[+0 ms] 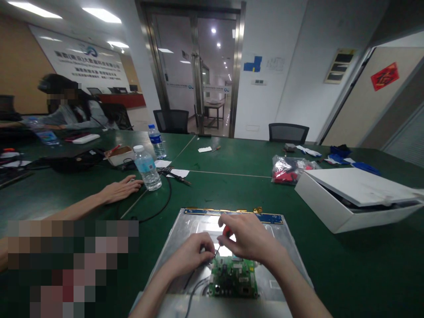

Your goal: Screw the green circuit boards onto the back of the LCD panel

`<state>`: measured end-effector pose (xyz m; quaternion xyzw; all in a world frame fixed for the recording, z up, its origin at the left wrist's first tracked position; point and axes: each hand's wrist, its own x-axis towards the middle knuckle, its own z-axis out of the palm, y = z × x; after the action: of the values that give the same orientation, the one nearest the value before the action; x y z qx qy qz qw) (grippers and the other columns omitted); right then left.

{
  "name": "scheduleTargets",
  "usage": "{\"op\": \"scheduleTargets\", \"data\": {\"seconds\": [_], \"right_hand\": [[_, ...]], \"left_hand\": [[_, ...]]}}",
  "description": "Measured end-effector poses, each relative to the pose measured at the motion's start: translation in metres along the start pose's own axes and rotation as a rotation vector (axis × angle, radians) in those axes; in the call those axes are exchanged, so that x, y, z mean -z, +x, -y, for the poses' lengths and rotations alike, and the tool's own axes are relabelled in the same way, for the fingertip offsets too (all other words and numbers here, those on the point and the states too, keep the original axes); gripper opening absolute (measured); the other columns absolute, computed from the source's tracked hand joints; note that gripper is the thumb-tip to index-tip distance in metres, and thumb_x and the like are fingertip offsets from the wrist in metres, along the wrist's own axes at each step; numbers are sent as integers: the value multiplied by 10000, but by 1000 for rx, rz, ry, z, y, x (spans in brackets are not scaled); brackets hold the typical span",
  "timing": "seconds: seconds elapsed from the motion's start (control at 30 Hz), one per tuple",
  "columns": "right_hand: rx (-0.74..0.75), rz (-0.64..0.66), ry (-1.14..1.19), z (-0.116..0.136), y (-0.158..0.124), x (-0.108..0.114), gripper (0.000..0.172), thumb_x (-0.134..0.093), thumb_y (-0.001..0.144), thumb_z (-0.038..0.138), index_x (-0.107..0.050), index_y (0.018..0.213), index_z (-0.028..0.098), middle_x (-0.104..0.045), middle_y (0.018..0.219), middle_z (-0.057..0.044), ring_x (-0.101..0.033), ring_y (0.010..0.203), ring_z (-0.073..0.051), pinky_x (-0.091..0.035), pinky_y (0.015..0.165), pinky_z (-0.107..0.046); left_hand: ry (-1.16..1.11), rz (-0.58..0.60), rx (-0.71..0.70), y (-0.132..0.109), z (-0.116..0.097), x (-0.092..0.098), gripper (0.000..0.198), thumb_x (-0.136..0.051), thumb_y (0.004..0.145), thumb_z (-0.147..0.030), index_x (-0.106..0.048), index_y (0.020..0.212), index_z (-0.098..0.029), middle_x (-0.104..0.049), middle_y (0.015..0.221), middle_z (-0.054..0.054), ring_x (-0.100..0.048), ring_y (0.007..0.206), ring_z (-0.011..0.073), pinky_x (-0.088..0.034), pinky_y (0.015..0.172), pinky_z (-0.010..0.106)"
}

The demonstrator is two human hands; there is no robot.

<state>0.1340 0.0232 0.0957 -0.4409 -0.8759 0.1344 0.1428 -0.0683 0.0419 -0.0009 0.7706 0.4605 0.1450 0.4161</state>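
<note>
A green circuit board [233, 278] lies on the silvery metal back of a panel [281, 260], which has a blue strip board [271, 218] along its far edge. My right hand [247, 234] is closed around a small screwdriver [227, 231] with a red handle, its thin shaft slanting down to the board's upper left corner. At that corner my left hand [195, 254] has thumb and fingers pinched together; what they hold, if anything, is too small to make out. A grey cable [193, 291] runs beneath my left hand towards the board.
At left, another person's hand [122, 191] rests near a water bottle [147, 170] and a soldering iron [179, 177]. A white box [331, 212] stands at right, beside a plastic bag with red items [286, 172]. Another person [76, 106] sits far left.
</note>
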Motion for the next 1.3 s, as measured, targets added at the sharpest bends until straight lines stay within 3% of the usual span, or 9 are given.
{"op": "scheduleTargets", "data": {"seconds": [0.1,0.27,0.57,0.8,1.0,1.17,1.3], "right_hand": [[-5,1,-10,-1,0,0,191,-569,856,348,-587,992,214,-714,841,-18,-635,770,-197,-306,622,-264],[43,-15,27,0,-3,3,243,-584,803,248,-562,1041,201,-697,978,-42,-620,830,-191,-324,651,-269],[-20,21,9,-3,0,1,196,-581,851,354,-588,987,212,-714,866,-22,-640,795,-200,-316,636,-268],[10,11,23,0,-2,3,230,-587,811,219,-562,1040,206,-703,950,-23,-631,846,-191,-336,656,-269],[-38,36,-26,1,-1,2,208,-566,868,372,-586,1004,216,-716,868,-22,-644,811,-205,-342,647,-273],[29,15,-1,2,-5,6,266,-584,803,229,-546,1065,207,-690,1004,-38,-625,866,-196,-344,662,-273],[5,24,-30,2,-1,4,204,-587,822,236,-552,1022,213,-706,945,-20,-636,830,-195,-318,623,-271]], "left_hand": [[3,9,-3,0,-1,0,112,-532,682,-161,-640,709,-157,-612,765,7,-538,754,163,-401,704,249],[-5,-7,15,-1,-3,1,114,-535,676,-159,-644,708,-157,-611,767,7,-541,752,164,-405,714,257],[12,-1,7,-1,-2,0,120,-534,677,-148,-649,710,-157,-615,754,6,-547,753,166,-404,707,255],[16,0,2,1,2,0,134,-539,674,-142,-662,721,-166,-631,779,6,-556,764,163,-410,711,249],[41,12,-23,1,3,0,138,-525,677,-140,-654,722,-161,-630,788,11,-553,770,161,-403,701,239],[45,4,4,0,2,0,119,-542,680,-171,-652,725,-167,-624,776,5,-543,748,159,-411,701,243],[31,1,-3,0,1,1,108,-546,686,-174,-648,718,-165,-624,779,8,-546,747,161,-413,704,250]]}}
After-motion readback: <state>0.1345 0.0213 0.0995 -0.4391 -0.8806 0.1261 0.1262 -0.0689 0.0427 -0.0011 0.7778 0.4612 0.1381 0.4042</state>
